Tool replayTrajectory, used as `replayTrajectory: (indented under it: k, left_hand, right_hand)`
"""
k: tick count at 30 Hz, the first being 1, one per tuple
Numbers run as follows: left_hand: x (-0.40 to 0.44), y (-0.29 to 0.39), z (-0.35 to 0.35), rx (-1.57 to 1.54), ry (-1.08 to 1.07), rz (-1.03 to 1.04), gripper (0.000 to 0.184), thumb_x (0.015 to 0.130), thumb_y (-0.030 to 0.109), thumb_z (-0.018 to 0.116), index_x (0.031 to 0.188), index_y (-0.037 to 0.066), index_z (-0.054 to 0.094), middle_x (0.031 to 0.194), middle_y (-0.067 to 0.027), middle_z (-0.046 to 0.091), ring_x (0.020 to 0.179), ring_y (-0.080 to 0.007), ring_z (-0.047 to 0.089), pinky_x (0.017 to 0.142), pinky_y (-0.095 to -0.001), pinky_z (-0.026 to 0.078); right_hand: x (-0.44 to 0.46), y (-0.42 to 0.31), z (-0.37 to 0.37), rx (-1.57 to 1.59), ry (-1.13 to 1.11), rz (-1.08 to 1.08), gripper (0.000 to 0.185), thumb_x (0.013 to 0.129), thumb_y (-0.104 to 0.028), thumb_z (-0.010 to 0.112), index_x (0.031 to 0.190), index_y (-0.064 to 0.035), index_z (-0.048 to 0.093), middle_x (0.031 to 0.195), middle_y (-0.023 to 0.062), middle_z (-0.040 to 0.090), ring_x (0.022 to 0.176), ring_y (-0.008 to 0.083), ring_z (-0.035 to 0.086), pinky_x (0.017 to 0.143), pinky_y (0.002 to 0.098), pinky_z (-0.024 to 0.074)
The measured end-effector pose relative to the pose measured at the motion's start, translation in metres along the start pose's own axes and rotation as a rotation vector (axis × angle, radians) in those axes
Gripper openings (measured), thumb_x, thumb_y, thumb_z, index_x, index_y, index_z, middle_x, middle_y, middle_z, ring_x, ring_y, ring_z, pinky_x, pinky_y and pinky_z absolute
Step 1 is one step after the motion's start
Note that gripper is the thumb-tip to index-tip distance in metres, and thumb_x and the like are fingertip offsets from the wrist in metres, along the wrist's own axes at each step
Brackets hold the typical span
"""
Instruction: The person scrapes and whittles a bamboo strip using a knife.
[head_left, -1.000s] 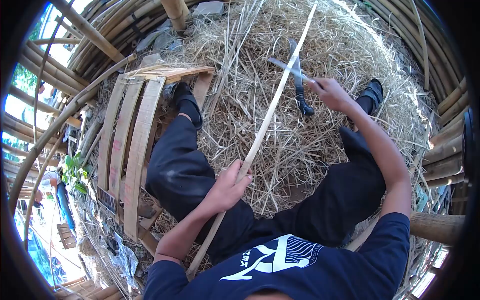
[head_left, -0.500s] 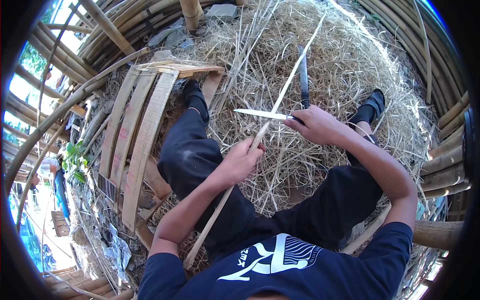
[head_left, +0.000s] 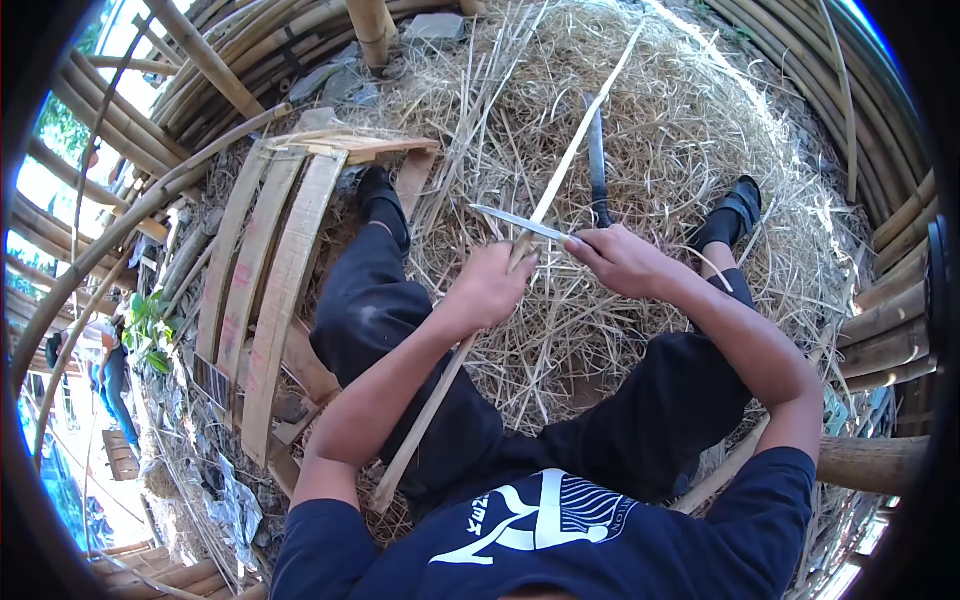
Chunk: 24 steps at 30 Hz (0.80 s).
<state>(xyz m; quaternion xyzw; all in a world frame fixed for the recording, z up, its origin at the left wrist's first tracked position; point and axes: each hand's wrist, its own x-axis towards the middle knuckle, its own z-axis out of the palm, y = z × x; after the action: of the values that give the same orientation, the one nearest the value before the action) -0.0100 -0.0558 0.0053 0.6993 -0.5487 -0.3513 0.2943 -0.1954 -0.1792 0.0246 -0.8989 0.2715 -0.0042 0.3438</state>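
Observation:
A long, pale bamboo strip [head_left: 575,145] slants from my lap up to the far straw. My left hand [head_left: 492,284] is wrapped round it near its middle. In my right hand [head_left: 622,261] is a knife [head_left: 515,220], its handle mostly hidden by the fingers. The blade points left and lies across the strip, just beyond my left hand. A larger blade with a dark handle [head_left: 598,190] rests on the straw behind my right hand.
Shavings and straw [head_left: 590,340] cover the ground between my legs. A slatted wooden crate [head_left: 285,290] stands at the left. Bamboo poles [head_left: 885,330] line the right side. Another person [head_left: 115,375] is far off at the left edge.
The knife has come down from the far part of the strip to near my left hand. My left hand has moved slightly up and right, and both hands are closer together.

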Motion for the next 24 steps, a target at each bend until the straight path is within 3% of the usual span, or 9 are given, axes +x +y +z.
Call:
replayTrajectory:
  k: [1, 2, 5, 16, 17, 18, 21, 22, 24]
  left_hand:
    - [-0.002, 0.000, 0.002, 0.007, -0.010, -0.045, 0.035, 0.095, 0.029, 0.053, 0.093, -0.005, 0.057, 0.067, -0.0154, 0.058, 0.062, -0.0253, 0.056, 0.063, -0.0401, 0.044]
    - [-0.004, 0.001, 0.002, -0.007, -0.012, -0.061, 0.035, 0.095, 0.029, 0.053, 0.093, -0.005, 0.057, 0.067, -0.0154, 0.058, 0.062, -0.0253, 0.056, 0.063, -0.0401, 0.044]
    - [-0.011, 0.003, 0.002, 0.162, 0.003, -0.089, 0.033, 0.094, 0.027, 0.052, 0.096, -0.006, 0.057, 0.077, -0.0260, 0.062, 0.076, -0.0405, 0.062, 0.068, -0.0472, 0.045]
    - [-0.020, 0.000, 0.005, 0.109, 0.039, -0.091, 0.033, 0.095, 0.027, 0.052, 0.095, -0.006, 0.053, 0.067, -0.0259, 0.059, 0.062, -0.0423, 0.059, 0.059, -0.0480, 0.045]
    - [-0.023, -0.001, 0.007, 0.099, 0.026, -0.136, 0.032, 0.095, 0.027, 0.052, 0.096, -0.005, 0.053, 0.067, -0.0250, 0.059, 0.061, -0.0418, 0.059, 0.058, -0.0475, 0.045]
    - [-0.030, 0.000, 0.008, 0.104, 0.015, -0.131, 0.032, 0.095, 0.027, 0.052, 0.096, -0.005, 0.053, 0.067, -0.0250, 0.059, 0.061, -0.0418, 0.059, 0.058, -0.0475, 0.045]
    - [-0.059, -0.019, 0.008, 0.114, 0.040, -0.006, 0.026, 0.095, 0.025, 0.053, 0.097, -0.001, 0.053, 0.067, -0.0222, 0.059, 0.064, -0.0402, 0.060, 0.058, -0.0458, 0.044]
    - [-0.062, -0.023, 0.003, 0.102, 0.055, -0.047, 0.026, 0.094, 0.025, 0.055, 0.096, 0.000, 0.053, 0.067, -0.0218, 0.059, 0.065, -0.0396, 0.061, 0.057, -0.0445, 0.044]
    - [-0.058, -0.021, 0.000, 0.023, 0.064, -0.064, 0.026, 0.093, 0.024, 0.056, 0.096, -0.001, 0.054, 0.067, -0.0210, 0.058, 0.062, -0.0377, 0.060, 0.057, -0.0428, 0.043]
  right_hand:
    - [0.000, 0.001, 0.003, 0.006, -0.006, -0.032, 0.043, 0.100, -0.034, 0.041, 0.081, 0.0020, 0.055, 0.064, 0.0212, 0.055, 0.064, 0.0396, 0.054, 0.063, 0.0465, 0.0419]
    - [0.000, 0.002, 0.007, 0.013, -0.015, -0.068, 0.044, 0.099, -0.035, 0.041, 0.082, 0.0019, 0.057, 0.066, 0.0225, 0.057, 0.067, 0.0414, 0.056, 0.065, 0.0474, 0.0429]
    - [0.000, 0.004, 0.011, -0.030, -0.031, -0.108, 0.039, 0.099, -0.032, 0.042, 0.082, 0.0005, 0.057, 0.065, 0.0211, 0.056, 0.067, 0.0408, 0.055, 0.066, 0.0475, 0.0423]
    - [0.024, 0.060, 0.009, -0.295, 0.091, -0.152, 0.032, 0.094, -0.034, 0.048, 0.082, -0.0052, 0.057, 0.062, 0.0183, 0.056, 0.061, 0.0392, 0.056, 0.058, 0.0484, 0.0425]
    - [0.024, 0.066, 0.011, -0.291, 0.101, -0.118, 0.035, 0.094, -0.035, 0.047, 0.080, -0.0046, 0.058, 0.065, 0.0179, 0.058, 0.061, 0.0376, 0.056, 0.060, 0.0488, 0.0434]
    - [0.032, 0.080, 0.014, -0.178, 0.154, 0.122, 0.023, 0.091, -0.021, 0.046, 0.087, -0.0034, 0.061, 0.068, 0.0177, 0.060, 0.060, 0.0336, 0.057, 0.059, 0.0438, 0.0463]
    - [0.021, 0.217, -0.051, -0.749, 0.257, 0.175, 0.028, 0.091, -0.025, 0.049, 0.100, -0.0044, 0.066, 0.081, 0.0204, 0.065, 0.073, 0.0321, 0.065, 0.062, 0.0417, 0.0493]
    - [0.008, 0.196, -0.052, -0.398, 0.394, 0.481, 0.040, 0.094, -0.039, 0.047, 0.100, -0.0039, 0.066, 0.085, 0.0227, 0.065, 0.080, 0.0386, 0.064, 0.068, 0.0478, 0.0483]
    - [-0.007, 0.166, -0.028, -0.265, 0.461, 0.478, 0.050, 0.095, -0.046, 0.041, 0.096, -0.0020, 0.065, 0.087, 0.0251, 0.064, 0.084, 0.0429, 0.061, 0.075, 0.0515, 0.0456]
